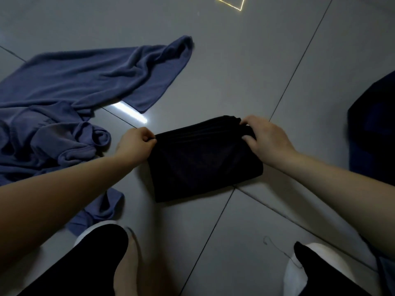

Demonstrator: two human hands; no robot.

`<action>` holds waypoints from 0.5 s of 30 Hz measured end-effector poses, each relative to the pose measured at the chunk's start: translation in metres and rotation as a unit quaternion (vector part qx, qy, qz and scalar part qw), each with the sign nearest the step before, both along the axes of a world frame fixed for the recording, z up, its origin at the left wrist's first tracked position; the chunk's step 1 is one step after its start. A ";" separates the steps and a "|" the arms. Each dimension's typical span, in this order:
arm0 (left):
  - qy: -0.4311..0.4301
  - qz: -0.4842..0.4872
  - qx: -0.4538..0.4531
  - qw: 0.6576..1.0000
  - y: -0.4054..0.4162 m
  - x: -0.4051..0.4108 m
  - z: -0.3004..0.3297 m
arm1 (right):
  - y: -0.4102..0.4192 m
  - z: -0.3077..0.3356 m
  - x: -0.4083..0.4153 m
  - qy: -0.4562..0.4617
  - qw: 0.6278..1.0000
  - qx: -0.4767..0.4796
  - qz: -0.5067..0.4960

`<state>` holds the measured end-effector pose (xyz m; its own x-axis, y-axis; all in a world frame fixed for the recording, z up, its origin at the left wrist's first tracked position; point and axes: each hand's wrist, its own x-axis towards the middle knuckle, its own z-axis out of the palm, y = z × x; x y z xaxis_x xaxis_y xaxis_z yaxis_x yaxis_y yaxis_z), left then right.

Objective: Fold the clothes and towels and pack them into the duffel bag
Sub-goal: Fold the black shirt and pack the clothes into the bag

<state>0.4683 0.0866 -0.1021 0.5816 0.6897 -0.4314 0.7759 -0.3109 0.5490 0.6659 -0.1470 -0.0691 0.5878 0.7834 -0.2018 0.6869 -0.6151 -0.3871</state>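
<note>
A black cloth, folded into a thick rectangle, lies on the grey tiled floor in the middle of the view. My left hand pinches its far left corner. My right hand grips its far right corner, fingers curled over the stacked edge. To the left a blue-grey towel lies spread and rumpled, running into a heap of blue-grey clothing. A dark navy bag or cloth shows at the right edge, cut off by the frame.
My knees and dark trousers fill the bottom of the view on both sides. A strip of light glares on the floor just beyond the black cloth. A loose thread lies near my right knee.
</note>
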 end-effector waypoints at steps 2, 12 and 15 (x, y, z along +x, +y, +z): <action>0.021 -0.009 0.033 0.999 0.001 0.000 -0.005 | 0.008 -0.020 0.009 0.014 0.999 -0.051 0.005; 0.014 -0.030 0.039 0.999 -0.009 -0.004 -0.001 | 0.035 -0.015 -0.010 -0.080 0.984 -0.090 0.128; -0.002 0.003 0.046 0.999 -0.011 -0.002 0.002 | 0.044 -0.009 -0.002 -0.018 0.987 -0.139 0.073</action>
